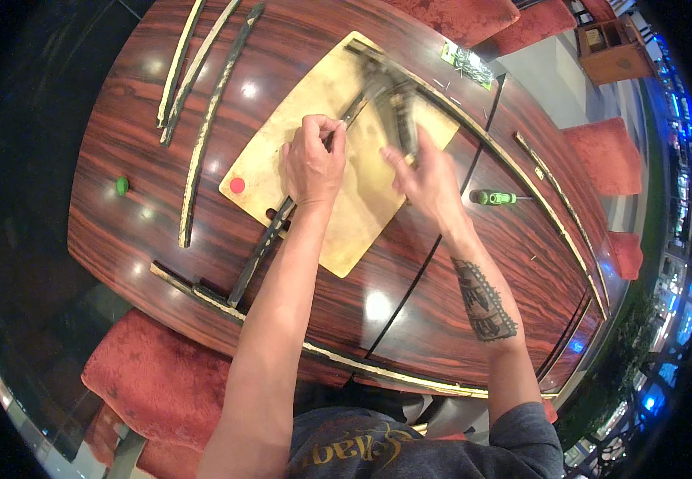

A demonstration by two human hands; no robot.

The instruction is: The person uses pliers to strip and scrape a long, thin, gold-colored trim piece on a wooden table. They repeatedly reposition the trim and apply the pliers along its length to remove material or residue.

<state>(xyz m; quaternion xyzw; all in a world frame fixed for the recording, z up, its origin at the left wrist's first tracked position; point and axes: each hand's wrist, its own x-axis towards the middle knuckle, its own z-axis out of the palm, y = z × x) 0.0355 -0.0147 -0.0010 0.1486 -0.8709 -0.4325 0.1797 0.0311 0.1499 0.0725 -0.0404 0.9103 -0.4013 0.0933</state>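
My left hand (312, 164) is closed in a pinch over a dark wooden strip (257, 254) that lies slantwise across the yellowish cutting board (354, 231). Whatever sits between its fingertips is too small to make out. My right hand (432, 177) grips the handle of a hammer (400, 112), smeared by motion. The hammer's head is over the far part of the board, near the strip's far end. Part of the strip is hidden under my left hand and wrist. Another long strip (514, 164) crosses the board's far corner and runs along the table's right side.
Several loose strips (210, 132) lie on the left of the striped wooden table (122, 231); another strip (370, 370) runs along the near edge. A green-handled screwdriver (494, 196), a packet of nails (467, 64) and a small green object (122, 186) rest there. Red chairs (158, 379) stand around.
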